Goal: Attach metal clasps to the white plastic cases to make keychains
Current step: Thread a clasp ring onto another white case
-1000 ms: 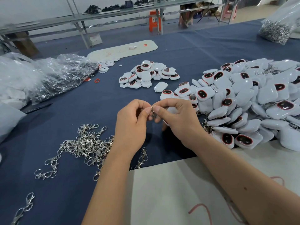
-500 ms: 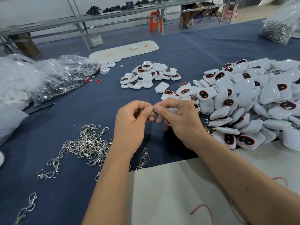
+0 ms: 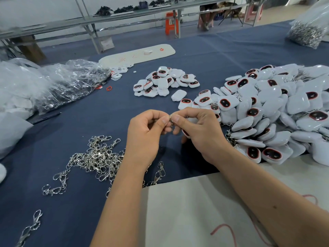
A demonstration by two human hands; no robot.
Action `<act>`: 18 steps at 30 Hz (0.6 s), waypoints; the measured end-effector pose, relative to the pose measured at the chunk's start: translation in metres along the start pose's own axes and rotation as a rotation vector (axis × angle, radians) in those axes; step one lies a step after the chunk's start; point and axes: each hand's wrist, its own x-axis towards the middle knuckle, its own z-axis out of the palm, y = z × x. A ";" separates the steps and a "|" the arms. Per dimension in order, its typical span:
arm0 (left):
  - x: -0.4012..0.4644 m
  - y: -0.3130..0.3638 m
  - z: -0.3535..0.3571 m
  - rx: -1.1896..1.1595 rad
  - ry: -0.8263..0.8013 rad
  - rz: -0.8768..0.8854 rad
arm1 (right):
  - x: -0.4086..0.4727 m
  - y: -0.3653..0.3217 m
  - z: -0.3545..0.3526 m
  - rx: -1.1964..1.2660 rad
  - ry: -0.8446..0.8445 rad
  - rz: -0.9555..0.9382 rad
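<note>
Pinching one clasp (image 3: 171,120) between both hands above the bench (image 3: 222,56).

Left hand (image 3: 145,138) and right hand (image 3: 199,132) each grip the clasp with thumb and forefinger; a case (image 3: 185,132) sits tucked under the right palm. Loose clasps (image 3: 96,157) lie left of the hands, a case pile (image 3: 277,111) right.
</note>
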 end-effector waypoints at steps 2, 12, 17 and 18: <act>0.000 0.000 0.000 -0.007 -0.002 -0.003 | 0.000 0.000 0.000 -0.001 0.001 0.000; 0.000 -0.001 0.000 0.051 -0.012 -0.001 | -0.001 0.000 0.000 -0.055 0.028 -0.001; -0.001 -0.002 0.005 0.162 0.030 0.044 | -0.003 -0.001 0.002 -0.104 0.063 -0.063; -0.002 -0.002 0.006 0.170 0.038 0.050 | -0.004 -0.002 0.002 -0.112 0.069 -0.080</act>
